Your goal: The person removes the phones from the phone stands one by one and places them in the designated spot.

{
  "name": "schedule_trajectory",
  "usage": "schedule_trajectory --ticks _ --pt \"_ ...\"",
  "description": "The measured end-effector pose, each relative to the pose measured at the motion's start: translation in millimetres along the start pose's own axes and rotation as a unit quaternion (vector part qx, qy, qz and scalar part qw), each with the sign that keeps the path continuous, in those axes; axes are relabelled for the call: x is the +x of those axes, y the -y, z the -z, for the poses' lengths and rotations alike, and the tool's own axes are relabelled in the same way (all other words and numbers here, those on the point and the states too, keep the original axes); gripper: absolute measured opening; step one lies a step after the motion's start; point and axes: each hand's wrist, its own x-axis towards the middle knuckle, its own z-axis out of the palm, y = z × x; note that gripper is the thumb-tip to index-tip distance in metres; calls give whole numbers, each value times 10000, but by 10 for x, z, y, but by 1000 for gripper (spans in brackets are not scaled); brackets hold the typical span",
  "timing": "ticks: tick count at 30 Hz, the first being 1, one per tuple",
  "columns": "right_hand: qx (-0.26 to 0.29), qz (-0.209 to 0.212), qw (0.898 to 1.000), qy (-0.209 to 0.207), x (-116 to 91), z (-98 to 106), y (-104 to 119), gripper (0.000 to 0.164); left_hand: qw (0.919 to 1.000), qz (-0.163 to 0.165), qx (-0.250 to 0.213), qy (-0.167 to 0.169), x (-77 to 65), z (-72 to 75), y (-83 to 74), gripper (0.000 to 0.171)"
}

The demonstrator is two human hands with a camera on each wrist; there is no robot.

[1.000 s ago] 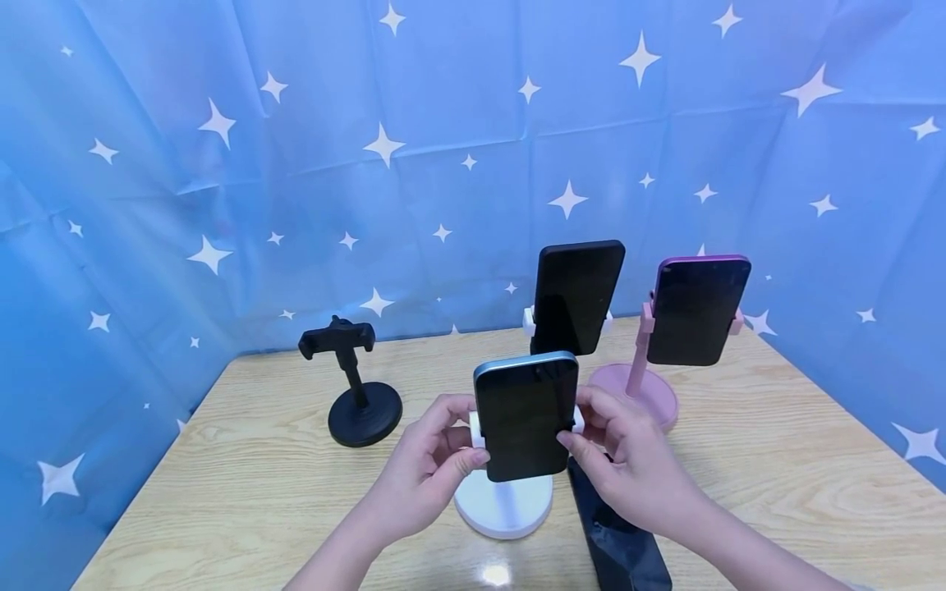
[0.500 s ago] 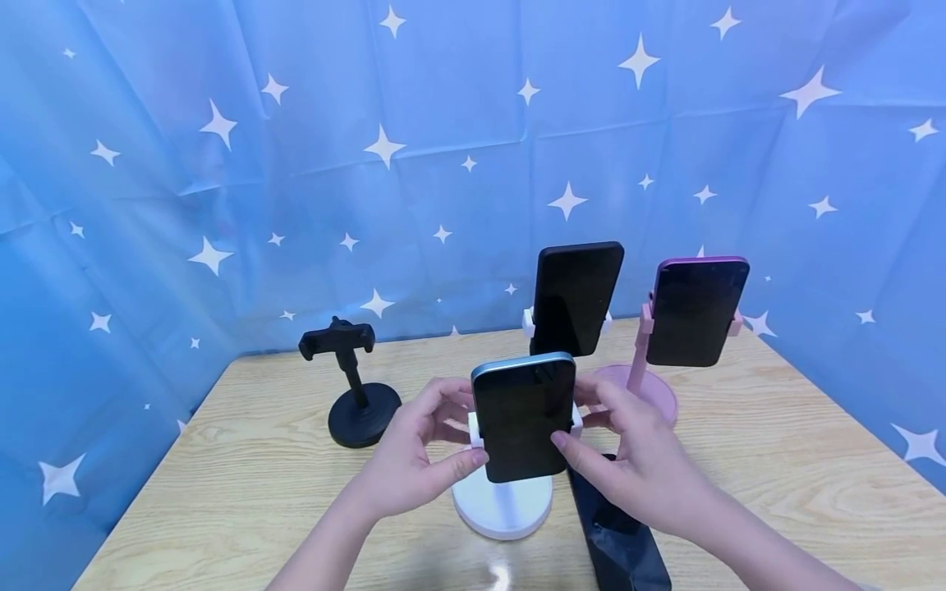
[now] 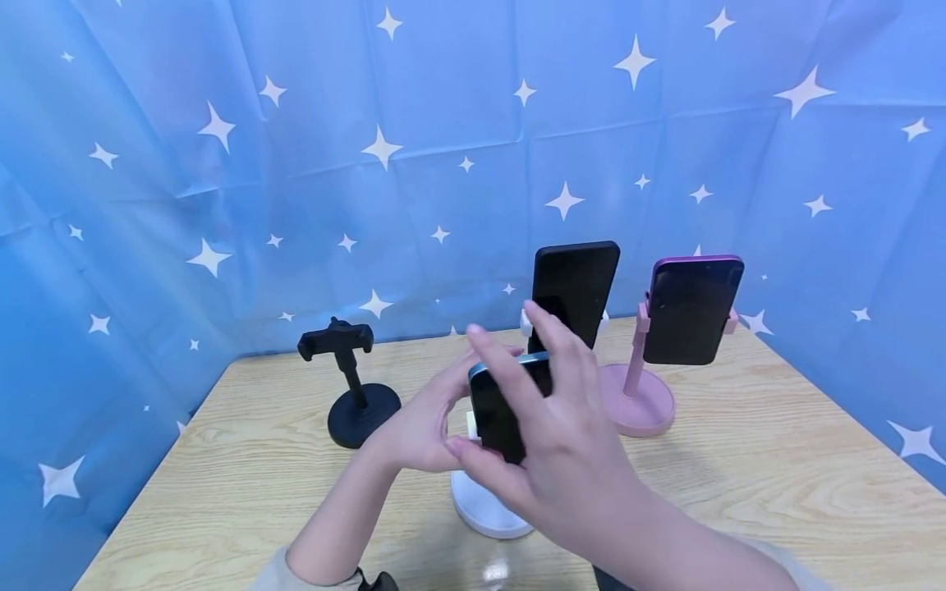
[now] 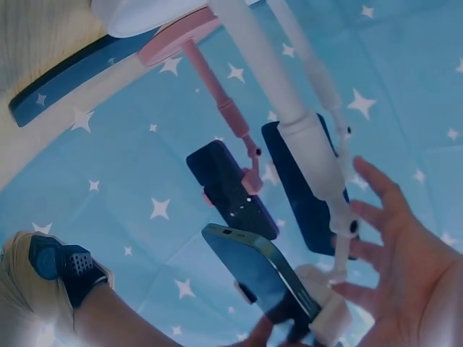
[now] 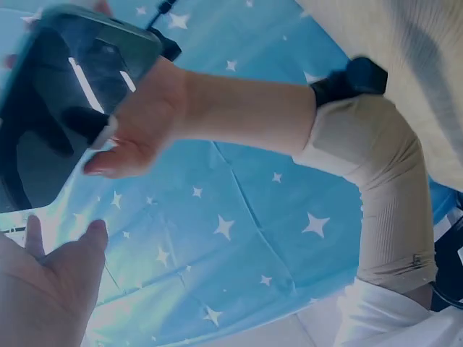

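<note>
White on the front phone stand (image 3: 484, 505), light blue round the black screen of its smartphone (image 3: 493, 414). Left of that stand, solid black on another holder (image 3: 364, 414); right, pink on a disc-based mount (image 3: 652, 406), purple round its dark phone (image 3: 691, 316); behind, black on a handset (image 3: 575, 279); beneath, pale wood grain on the table (image 3: 222, 468); beyond, white four-pointed stars on the blue curtain (image 3: 318, 197).

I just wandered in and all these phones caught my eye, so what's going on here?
Someone has both hands around a blue-edged phone held in a white stand. The left hand is open at its left side, reaching behind; the right hand is spread in front of the screen. Farther back, a black phone and a purple-edged phone sit upright in stands. The black stand on the left holds no phone.
</note>
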Motion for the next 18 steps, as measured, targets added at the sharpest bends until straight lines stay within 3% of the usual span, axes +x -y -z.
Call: schedule_trajectory --ticks 6,10,13,18 --pt "-1064 204 9940 -168 89 -164 -6 56 9984 -384 -87 412 98 -22 66 36" --pt "-1628 356 9850 -447 117 -236 -37 53 9956 -809 56 470 124 -7 72 34" --pt "-2045 352 9765 -574 128 -272 -47 54 9932 -1039 -134 512 135 -4 93 36" --pt "-2278 281 9700 -803 131 -307 -45 53 9927 -857 -608 592 138 -12 113 42"
